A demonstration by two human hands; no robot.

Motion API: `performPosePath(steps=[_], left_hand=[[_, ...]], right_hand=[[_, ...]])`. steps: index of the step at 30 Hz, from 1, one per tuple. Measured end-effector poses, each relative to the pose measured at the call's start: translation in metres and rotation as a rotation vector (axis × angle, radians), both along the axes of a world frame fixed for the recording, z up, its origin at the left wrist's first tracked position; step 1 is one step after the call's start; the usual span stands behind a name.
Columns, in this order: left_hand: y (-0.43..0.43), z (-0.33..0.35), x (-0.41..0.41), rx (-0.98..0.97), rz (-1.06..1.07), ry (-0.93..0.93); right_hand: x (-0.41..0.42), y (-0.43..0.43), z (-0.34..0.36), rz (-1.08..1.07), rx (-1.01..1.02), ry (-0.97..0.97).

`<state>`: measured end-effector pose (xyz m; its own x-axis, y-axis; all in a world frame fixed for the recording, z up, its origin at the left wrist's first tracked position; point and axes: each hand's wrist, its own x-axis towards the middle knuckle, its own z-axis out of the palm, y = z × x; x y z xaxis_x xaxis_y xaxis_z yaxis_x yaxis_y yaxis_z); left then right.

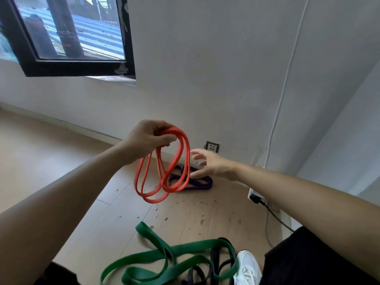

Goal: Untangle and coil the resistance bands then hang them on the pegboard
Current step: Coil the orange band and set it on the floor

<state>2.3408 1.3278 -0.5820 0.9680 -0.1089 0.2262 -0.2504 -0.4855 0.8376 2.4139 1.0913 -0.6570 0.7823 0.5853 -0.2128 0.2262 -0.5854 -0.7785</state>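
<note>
My left hand (151, 138) grips the top of an orange resistance band (178, 161), which hangs below it in several loose loops. My right hand (207, 164) reaches toward those loops with its fingers spread and holds nothing. On the floor behind the orange loops lies a purple band (200, 182) in a small heap. A wide green band (164, 256) sprawls on the floor near my feet, tangled with a black band (213, 262). No pegboard is in view.
A white shoe (247, 266) stands beside the green and black bands. A wall socket (212, 146) sits low on the white wall, and a power strip (255, 195) with a black cable lies at the right. Small debris dots the floor. A dark-framed window (67, 38) is upper left.
</note>
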Motion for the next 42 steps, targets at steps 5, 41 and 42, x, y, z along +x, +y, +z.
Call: performPosePath(steps=[5,41,42], left_hand=[[-0.008,-0.003,0.001,0.170,-0.087,-0.049],[-0.024,-0.005,0.027,-0.101,0.047,0.174],[-0.023,-0.007,0.029,-0.163,0.063,0.195]], right_hand=[[-0.009,0.021,0.037,0.065,0.267,-0.117],[0.006,0.042,0.003,0.012,0.484,0.200],[0.007,0.043,0.002,-0.011,0.511,0.187]])
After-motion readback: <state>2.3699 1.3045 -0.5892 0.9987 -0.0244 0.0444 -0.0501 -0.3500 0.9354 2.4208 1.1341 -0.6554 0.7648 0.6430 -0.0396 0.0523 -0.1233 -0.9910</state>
